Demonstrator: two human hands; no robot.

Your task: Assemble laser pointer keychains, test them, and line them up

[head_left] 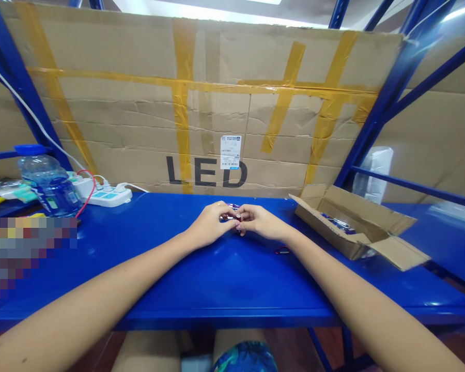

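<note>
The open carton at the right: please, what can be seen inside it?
Inside the open carton lie small, dark blue or purple pieces with shiny metallic parts. The carton and these pieces cover its bottom, so what lies underneath is hidden.

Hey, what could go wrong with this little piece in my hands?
The small dark-red piece might slip if the left hand or right hand loosens. The small loop lying near the right forearm could get brushed aside. The bottle near the power strip might get knocked over.
</note>
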